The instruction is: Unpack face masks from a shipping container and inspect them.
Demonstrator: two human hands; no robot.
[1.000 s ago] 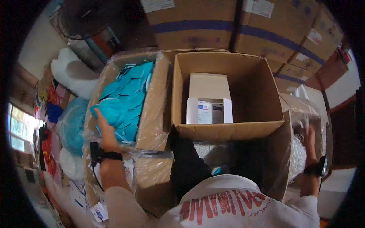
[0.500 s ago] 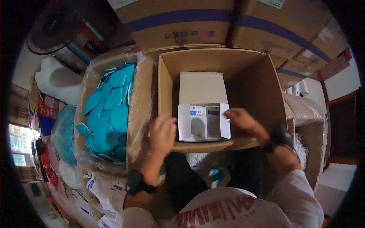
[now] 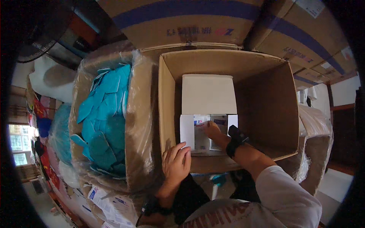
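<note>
A white folding box (image 3: 187,133) with its lid (image 3: 208,93) up sits inside a large brown carton (image 3: 167,110). White printed packets (image 3: 200,141) stand in the box. My right hand (image 3: 215,131) reaches into it from the right, its fingers curled together at the packets' upper edges. What lies between the fingertips is hidden. My left hand (image 3: 176,161) lies open at the carton's near rim, close to the box's front left corner, with its fingers stretched out and holding nothing.
To the left, a plastic-lined carton (image 3: 138,125) is full of teal flat pads (image 3: 104,114). Sealed brown cartons (image 3: 182,22) with a blue stripe rise behind. White printed packets (image 3: 110,205) lie at the lower left. Another plastic-lined carton (image 3: 315,136) stands on the right.
My right hand has moved from the box's right flap to inside the box. My left hand has moved down and toward the box's front left corner. The view has shifted slightly.
</note>
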